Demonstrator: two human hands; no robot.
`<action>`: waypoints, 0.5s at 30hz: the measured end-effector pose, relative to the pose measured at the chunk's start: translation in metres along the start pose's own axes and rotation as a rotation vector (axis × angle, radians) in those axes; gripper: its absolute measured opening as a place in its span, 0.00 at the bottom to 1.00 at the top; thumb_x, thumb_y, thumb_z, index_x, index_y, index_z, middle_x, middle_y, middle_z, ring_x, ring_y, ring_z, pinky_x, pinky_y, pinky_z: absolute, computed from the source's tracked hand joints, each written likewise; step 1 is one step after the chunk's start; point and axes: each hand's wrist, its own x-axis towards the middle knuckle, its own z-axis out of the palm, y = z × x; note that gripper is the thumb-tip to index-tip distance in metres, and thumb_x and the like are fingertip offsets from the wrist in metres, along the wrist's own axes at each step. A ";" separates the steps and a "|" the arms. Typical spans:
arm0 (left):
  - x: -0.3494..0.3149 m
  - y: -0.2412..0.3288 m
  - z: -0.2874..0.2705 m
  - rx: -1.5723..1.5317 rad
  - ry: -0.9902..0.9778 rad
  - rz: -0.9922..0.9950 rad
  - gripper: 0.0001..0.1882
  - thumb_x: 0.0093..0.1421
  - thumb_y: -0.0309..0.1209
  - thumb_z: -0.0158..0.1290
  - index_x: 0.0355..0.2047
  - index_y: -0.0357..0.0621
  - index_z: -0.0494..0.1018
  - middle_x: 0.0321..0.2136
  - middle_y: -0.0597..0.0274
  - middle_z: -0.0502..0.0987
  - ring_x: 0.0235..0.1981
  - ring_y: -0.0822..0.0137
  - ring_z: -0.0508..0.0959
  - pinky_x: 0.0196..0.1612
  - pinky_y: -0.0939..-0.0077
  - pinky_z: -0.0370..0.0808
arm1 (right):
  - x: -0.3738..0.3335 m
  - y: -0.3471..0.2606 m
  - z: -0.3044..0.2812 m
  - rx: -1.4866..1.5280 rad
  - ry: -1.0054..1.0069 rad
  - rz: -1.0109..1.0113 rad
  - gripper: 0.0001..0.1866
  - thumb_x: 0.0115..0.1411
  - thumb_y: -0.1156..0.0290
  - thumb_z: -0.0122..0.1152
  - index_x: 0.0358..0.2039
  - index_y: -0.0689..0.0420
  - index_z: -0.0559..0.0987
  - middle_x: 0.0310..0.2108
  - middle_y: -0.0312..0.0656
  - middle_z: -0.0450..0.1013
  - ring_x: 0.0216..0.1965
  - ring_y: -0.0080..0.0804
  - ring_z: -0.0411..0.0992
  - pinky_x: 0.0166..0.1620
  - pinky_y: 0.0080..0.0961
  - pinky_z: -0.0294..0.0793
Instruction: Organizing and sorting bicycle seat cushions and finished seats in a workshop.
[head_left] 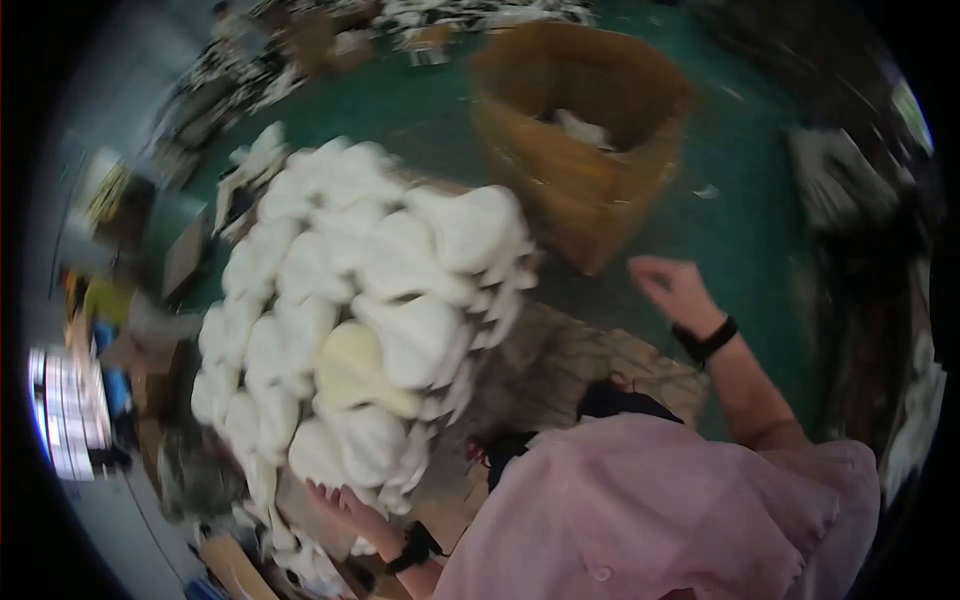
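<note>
A tall stack of white, rounded, saddle-shaped pads (pixel 410 260) stands in front of me to the left, layered in several rows. One pad near its front side is pale yellow (pixel 352 368). My left hand (pixel 345 512) is at the stack's near lower edge, fingers stretched out beside the lowest pads; whether it touches them I cannot tell. Out to the right, my right hand (pixel 676 292) hangs in the air over the green floor, slightly blurred, its fingers loosely bent and apart with nothing seen in them. A black band circles each wrist.
A large brown open-topped container (pixel 560 170) stands beyond the stack to the right, with a white piece inside. Flattened brown cardboard (pixel 560 360) lies by my feet. Heaps of pale scraps (pixel 480 14) line the far side, and dark stacked goods (pixel 850 190) stand at the right.
</note>
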 end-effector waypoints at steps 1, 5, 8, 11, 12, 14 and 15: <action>-0.015 0.040 0.019 0.017 -0.067 -0.047 0.29 0.59 0.23 0.44 0.62 0.46 0.59 0.56 0.51 0.64 0.48 0.58 0.67 0.49 0.65 0.67 | 0.010 0.014 -0.054 -0.068 0.122 0.068 0.13 0.57 0.77 0.56 0.43 0.64 0.77 0.38 0.45 0.78 0.33 0.25 0.76 0.39 0.22 0.74; -0.054 0.189 0.130 -0.001 -0.467 0.256 0.27 0.59 0.24 0.44 0.61 0.41 0.61 0.55 0.55 0.66 0.48 0.60 0.68 0.48 0.69 0.67 | 0.039 0.052 -0.246 0.192 0.494 0.093 0.11 0.60 0.74 0.55 0.42 0.63 0.78 0.32 0.39 0.77 0.30 0.25 0.74 0.37 0.22 0.74; -0.057 0.272 0.208 -0.068 -0.748 0.401 0.26 0.59 0.24 0.45 0.59 0.39 0.62 0.54 0.56 0.68 0.48 0.63 0.69 0.48 0.72 0.67 | 0.094 0.020 -0.329 0.161 0.637 -0.068 0.14 0.63 0.69 0.51 0.44 0.64 0.77 0.38 0.42 0.76 0.35 0.26 0.74 0.41 0.22 0.73; -0.048 0.358 0.298 -0.219 -0.996 0.436 0.25 0.60 0.26 0.48 0.59 0.38 0.63 0.52 0.58 0.69 0.47 0.66 0.70 0.48 0.75 0.67 | 0.172 -0.010 -0.380 0.139 0.566 -0.414 0.12 0.62 0.67 0.52 0.40 0.62 0.77 0.32 0.42 0.76 0.32 0.29 0.75 0.38 0.26 0.75; -0.040 0.385 0.334 -0.255 -1.067 0.456 0.25 0.60 0.27 0.48 0.59 0.39 0.63 0.51 0.58 0.69 0.46 0.68 0.70 0.48 0.76 0.67 | 0.203 -0.029 -0.376 0.166 0.545 -0.420 0.14 0.62 0.65 0.54 0.43 0.62 0.76 0.33 0.43 0.76 0.31 0.30 0.75 0.37 0.26 0.76; -0.024 0.435 0.417 -0.304 -1.187 0.492 0.25 0.61 0.29 0.49 0.60 0.42 0.64 0.49 0.60 0.70 0.45 0.70 0.70 0.47 0.78 0.68 | 0.266 -0.050 -0.361 0.222 0.485 -0.418 0.18 0.61 0.63 0.56 0.46 0.61 0.74 0.32 0.42 0.76 0.27 0.30 0.75 0.34 0.23 0.76; -0.024 0.462 0.472 -0.322 -1.231 0.506 0.25 0.61 0.30 0.49 0.60 0.44 0.64 0.47 0.61 0.71 0.44 0.71 0.71 0.46 0.79 0.68 | 0.302 -0.043 -0.368 0.250 0.441 -0.413 0.18 0.61 0.63 0.56 0.46 0.61 0.75 0.31 0.42 0.76 0.25 0.28 0.75 0.32 0.19 0.76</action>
